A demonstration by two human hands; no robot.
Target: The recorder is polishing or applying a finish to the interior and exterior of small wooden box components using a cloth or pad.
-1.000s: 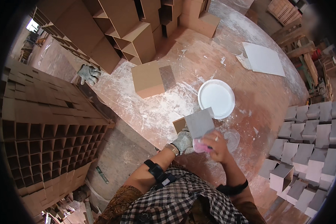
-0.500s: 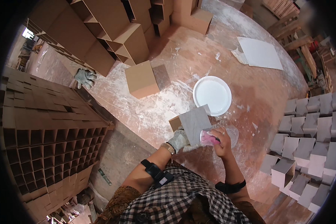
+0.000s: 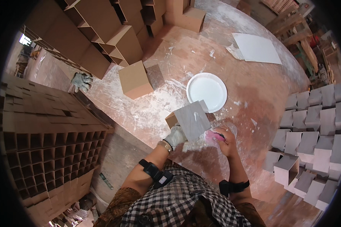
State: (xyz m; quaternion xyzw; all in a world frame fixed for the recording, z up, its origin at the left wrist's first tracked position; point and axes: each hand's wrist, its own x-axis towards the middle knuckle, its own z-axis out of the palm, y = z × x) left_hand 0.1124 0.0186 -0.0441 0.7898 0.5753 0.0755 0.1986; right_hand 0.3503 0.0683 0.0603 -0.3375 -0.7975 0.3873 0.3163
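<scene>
A small box (image 3: 191,123), brown inside with a greyish coated face turned up, is held tilted above the work surface. My left hand (image 3: 175,137), in a pale work glove, is closed on its near left side; its fingertips are partly hidden. A white streak marks the grey face. My bare right hand (image 3: 227,140) grips a pink sponge-like pad (image 3: 211,138) with a dark part, smeared with white, just beside the box's lower right edge. Beyond the box stands a round white dish (image 3: 188,92) with white stuff in it, partly covered by the box's far corner.
An uncoated brown box (image 3: 134,81) stands left of the dish. Brown boxes (image 3: 102,20) pile up at the back left, with a gridded stack (image 3: 57,147) at left. Whitish boxes (image 3: 307,140) fill the right. A loose glove (image 3: 82,81) and a white sheet (image 3: 257,48) lie farther off.
The pink pad has come off the box's right part to just beside its lower right edge. A white streak now shows on the grey face. The whole view has shifted slightly.
</scene>
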